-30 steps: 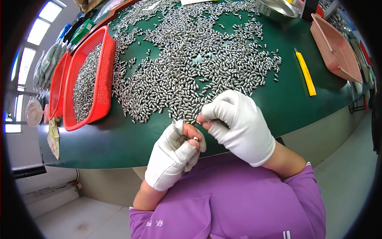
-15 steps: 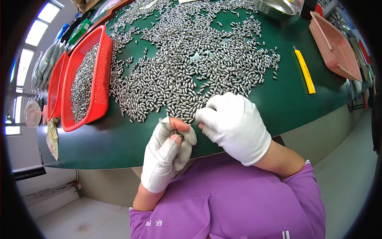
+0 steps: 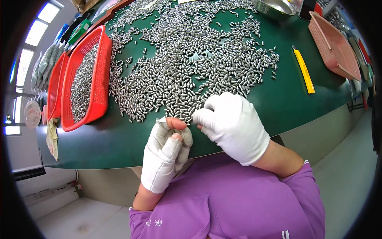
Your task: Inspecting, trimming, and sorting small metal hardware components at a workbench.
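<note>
A wide spread of small silver bullet-shaped metal parts [image 3: 171,75] lies on the green tabletop [image 3: 115,147]. At the pile's near edge my left hand [image 3: 164,153] is curled closed, in a white glove that leaves the thumb and index fingertips bare. Small metal parts are cupped in its fingers, mostly hidden now. Close on its right, my gloved right hand [image 3: 236,127] is closed in a pinch, touching the edge of the pile. Its fingertips point down and toward the left hand; what they grip is hidden.
A red basket [image 3: 104,79] of similar metal parts stands at the left, with another red basket [image 3: 55,87] beside it. On the right lie a yellow utility knife [image 3: 304,71] and a pink basket [image 3: 334,47]. A metal bowl [image 3: 278,7] sits at the back right.
Both hands have shifted slightly left. The left fingers have curled, so the metal parts seen between them earlier are now mostly hidden. The right hand keeps its pinch.
</note>
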Demonstrator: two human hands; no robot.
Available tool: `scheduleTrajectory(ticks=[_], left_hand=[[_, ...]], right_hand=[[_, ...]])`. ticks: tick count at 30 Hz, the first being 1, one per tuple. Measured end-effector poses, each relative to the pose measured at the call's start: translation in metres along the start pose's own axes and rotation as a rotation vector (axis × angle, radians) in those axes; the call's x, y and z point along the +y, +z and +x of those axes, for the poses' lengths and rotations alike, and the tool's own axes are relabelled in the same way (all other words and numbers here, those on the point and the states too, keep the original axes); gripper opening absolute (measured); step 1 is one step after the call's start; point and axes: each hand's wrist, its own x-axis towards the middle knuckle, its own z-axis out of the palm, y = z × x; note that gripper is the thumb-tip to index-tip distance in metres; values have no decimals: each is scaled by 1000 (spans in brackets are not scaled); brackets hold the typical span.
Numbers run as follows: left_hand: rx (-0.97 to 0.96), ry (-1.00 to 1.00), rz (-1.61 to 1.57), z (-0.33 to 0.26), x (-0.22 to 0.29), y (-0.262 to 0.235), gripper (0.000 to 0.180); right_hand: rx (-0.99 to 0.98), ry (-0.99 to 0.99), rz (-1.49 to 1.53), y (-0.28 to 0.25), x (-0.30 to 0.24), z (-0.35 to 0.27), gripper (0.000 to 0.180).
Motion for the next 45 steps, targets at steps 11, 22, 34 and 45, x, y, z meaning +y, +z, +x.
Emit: scheduleTrajectory(ticks=[11,22,34,45], left_hand=[[-13,-52,153,-1,5,7,10],[-23,-72,112,-2,7,-1,19],[-77,-91,44,0,10,-2,17],[-115,-46,30,1,3,-8,9]], right_hand=[[94,-52,471,-4,-5,4,14],[101,17,34,1,7,5,7],[141,36,292,0,3,4,11],[109,42,692,0,-5,9,13]])
